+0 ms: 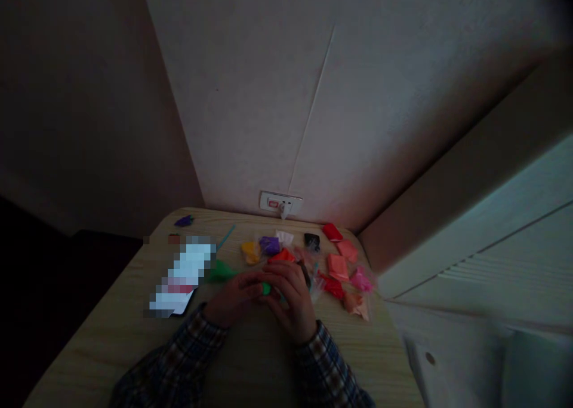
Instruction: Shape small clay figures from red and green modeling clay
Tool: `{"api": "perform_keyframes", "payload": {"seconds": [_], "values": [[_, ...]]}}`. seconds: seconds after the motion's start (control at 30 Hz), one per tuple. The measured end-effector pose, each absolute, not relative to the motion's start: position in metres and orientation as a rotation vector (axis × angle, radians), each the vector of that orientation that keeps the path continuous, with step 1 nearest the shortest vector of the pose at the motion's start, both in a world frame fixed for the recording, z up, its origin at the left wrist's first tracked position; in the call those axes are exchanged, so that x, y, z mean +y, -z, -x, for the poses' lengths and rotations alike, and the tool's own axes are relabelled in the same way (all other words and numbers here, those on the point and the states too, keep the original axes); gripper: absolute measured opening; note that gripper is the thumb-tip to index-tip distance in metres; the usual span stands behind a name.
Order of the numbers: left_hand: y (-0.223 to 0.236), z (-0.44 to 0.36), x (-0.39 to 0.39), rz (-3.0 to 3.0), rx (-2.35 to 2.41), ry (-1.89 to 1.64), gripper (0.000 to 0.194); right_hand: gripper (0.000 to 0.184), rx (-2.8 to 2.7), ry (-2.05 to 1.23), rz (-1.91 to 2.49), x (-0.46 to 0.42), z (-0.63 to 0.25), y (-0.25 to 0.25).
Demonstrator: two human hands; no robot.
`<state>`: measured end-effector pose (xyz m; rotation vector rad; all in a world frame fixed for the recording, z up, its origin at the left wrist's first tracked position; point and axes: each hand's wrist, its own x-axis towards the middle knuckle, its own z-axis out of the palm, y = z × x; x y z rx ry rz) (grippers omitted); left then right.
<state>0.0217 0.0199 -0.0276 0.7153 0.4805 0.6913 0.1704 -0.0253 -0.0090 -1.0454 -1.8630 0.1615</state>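
Observation:
Between my two hands, over the middle of the small wooden table, is a small bright green lump of modelling clay (266, 288). My left hand (235, 297) is closed, with its fingertips on the lump's left side. From the right, my right hand (289, 291) curls its fingers over the same lump and covers much of it. A green packet (221, 270) lies just behind my left hand. Close behind my right hand are an orange-red packet (282, 256) and a dark brown piece (304, 272), partly hidden by the fingers.
Toward the back lie yellow (250, 252), purple (269, 245) and black (312, 241) packets. Several red and pink packets (338, 267) spread at the right. A phone (183, 303), its screen blurred, lies left, near a thin blue stick (226, 237). A wall socket (281, 203) holds a plug.

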Motion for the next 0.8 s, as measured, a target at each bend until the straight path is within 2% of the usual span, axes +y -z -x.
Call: {"api": "perform_keyframes", "payload": {"seconds": [0.13,0.3,0.63,0.8], "values": [[0.025,-0.022,0.018,-0.748,0.530,-0.700,0.034,0.028,-1.889,-0.148,1.031,-0.026,-0.170,0.012],[0.025,-0.021,0.023,-0.891,0.632,-0.779,0.024,0.036,-1.851,-0.180,1.145,-0.023,-0.181,0.014],[0.030,-0.021,0.028,-1.232,0.687,-0.785,0.020,0.022,-1.535,-0.189,1.410,-0.013,-0.207,0.012],[0.030,-0.021,0.025,-1.795,0.860,-0.849,0.017,0.023,-1.606,-0.117,1.488,-0.019,-0.213,-0.008]]}}
